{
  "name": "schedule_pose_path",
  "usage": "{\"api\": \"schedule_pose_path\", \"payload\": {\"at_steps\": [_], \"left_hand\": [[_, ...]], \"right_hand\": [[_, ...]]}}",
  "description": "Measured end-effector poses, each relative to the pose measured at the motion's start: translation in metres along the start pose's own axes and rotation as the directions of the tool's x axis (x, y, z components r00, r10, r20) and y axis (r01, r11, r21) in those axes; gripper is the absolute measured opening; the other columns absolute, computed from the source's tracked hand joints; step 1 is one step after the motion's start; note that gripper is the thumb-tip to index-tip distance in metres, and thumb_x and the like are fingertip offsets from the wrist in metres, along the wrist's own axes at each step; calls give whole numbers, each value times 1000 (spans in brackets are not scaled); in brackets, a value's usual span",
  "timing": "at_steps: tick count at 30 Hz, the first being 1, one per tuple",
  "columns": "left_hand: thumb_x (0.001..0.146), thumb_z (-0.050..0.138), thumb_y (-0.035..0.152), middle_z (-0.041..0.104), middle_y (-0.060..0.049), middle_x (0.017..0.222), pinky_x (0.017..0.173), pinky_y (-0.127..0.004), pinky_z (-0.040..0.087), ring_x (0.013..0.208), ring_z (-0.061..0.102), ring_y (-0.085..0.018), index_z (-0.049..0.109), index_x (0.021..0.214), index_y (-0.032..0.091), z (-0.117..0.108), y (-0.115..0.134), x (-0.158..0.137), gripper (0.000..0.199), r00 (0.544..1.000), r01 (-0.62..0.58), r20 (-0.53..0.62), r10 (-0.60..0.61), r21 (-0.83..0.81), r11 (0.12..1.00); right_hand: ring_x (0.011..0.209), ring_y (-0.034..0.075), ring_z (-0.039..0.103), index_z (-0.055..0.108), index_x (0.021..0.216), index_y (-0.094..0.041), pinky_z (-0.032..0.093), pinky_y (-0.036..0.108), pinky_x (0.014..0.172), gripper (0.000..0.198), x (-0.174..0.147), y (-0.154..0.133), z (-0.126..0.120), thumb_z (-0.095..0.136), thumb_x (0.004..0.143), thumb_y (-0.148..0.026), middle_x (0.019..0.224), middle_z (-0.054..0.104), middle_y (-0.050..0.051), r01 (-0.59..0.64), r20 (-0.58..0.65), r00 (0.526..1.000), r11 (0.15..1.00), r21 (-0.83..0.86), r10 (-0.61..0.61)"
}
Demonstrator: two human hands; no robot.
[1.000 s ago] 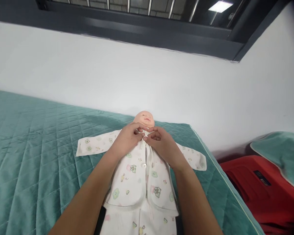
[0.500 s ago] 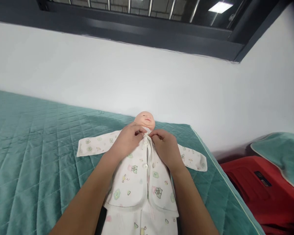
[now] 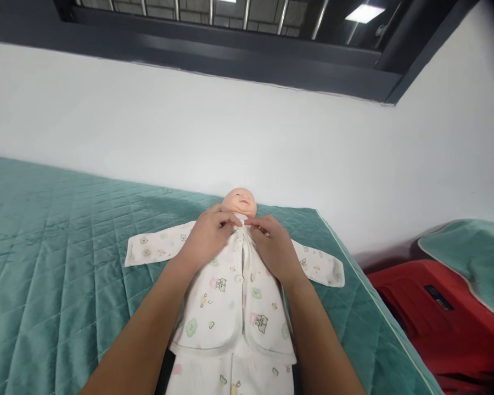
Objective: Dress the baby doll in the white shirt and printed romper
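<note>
A baby doll [image 3: 241, 202] lies face up, dressed in a white baby jacket [image 3: 218, 307] printed with small bears and green shapes. Both sleeves stretch out sideways. At the neck, my left hand [image 3: 208, 233] pinches one side of the jacket's front edge. My right hand [image 3: 274, 247] pinches the other side, its fingertips almost meeting the left ones. Exactly what sits between the fingertips is too small to make out. Lower down, a round button [image 3: 240, 279] shows on the front, where the two edges hang slightly apart. Matching white trousers [image 3: 261, 378] cover the doll below the jacket.
The doll rests on a green quilted bed cover [image 3: 66, 263] whose piped edge runs down the right. Beyond its head stands a white wall [image 3: 189, 126] under a dark window frame [image 3: 230, 55]. A red plastic object [image 3: 428, 323] and more green cloth [image 3: 473, 258] are at the right.
The view has shifted slightly. Both hands stay at the jacket's neck, with their fingertips a little closer together and small finger adjustments.
</note>
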State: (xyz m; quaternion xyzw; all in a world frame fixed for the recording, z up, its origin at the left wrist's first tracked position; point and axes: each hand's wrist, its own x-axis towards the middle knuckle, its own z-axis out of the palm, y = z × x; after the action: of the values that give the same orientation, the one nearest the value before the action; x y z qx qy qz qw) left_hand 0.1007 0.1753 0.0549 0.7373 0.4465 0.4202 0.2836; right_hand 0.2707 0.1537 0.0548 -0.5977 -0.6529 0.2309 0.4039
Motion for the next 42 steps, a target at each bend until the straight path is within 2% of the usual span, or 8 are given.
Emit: {"api": "schedule_pose_path", "payload": {"at_steps": [14,17,21,25,29,33,37,42], "left_hand": [[90,46,21,63,-5,110,88,-36,47,95,62,-22,71,104,25,0,-1,-1,29,999,8,-41,4,281,960],[89,46,21,64,-5,110,89,-35,47,96,62,-21,69,106,25,-4,5,-2,29,998,20,-59,-6,236,971],[88,49,22,69,-3,107,85,-32,47,96,62,-20,69,105,25,-14,20,-2,26,998,57,-39,-55,65,996],[87,50,25,72,0,95,74,-29,47,85,64,-18,71,93,25,-22,33,-6,21,993,104,60,-104,-1,995],[87,49,31,68,0,74,53,-27,39,62,58,-16,67,72,24,-27,40,-12,24,972,102,205,-112,57,993],[84,52,30,69,0,75,53,-27,37,63,58,-16,67,71,24,-30,42,-15,21,958,68,272,-91,92,993],[81,54,25,70,0,75,55,-27,38,65,60,-17,68,72,24,-31,41,-14,16,945,53,317,-79,92,994],[81,56,30,68,0,77,55,-25,39,65,58,-14,66,76,22,-30,44,-14,13,946,137,299,-128,-7,991]], "right_hand": [[87,20,60,71,93,-24,43,34,80,22,2,-5,-3,53,82,-33,97,70,2,-125,-27,991,986,111,129],[78,20,59,69,87,-23,42,32,71,19,0,-8,-9,54,83,-34,84,69,1,-111,-29,993,988,104,115],[61,15,51,60,73,-23,35,29,55,26,-11,-23,-19,55,85,-45,68,61,-1,-98,82,992,995,16,96],[53,13,41,49,67,-23,27,29,47,36,-25,-40,-23,59,83,-54,62,55,-1,-86,147,983,983,-160,110],[51,13,38,44,65,-24,24,29,44,36,-31,-45,-22,62,81,-51,60,53,-1,-62,182,977,961,-268,114],[51,12,38,47,65,-23,25,28,43,32,-31,-40,-27,58,83,-47,62,54,-1,-41,227,969,968,-249,99],[50,12,41,61,70,-23,26,27,42,22,-26,-31,-36,63,80,-43,64,57,0,-86,304,943,981,-175,137],[56,14,51,66,80,-22,35,27,49,22,-16,-21,-45,57,84,-41,64,60,1,-130,438,890,991,-21,125]]}}
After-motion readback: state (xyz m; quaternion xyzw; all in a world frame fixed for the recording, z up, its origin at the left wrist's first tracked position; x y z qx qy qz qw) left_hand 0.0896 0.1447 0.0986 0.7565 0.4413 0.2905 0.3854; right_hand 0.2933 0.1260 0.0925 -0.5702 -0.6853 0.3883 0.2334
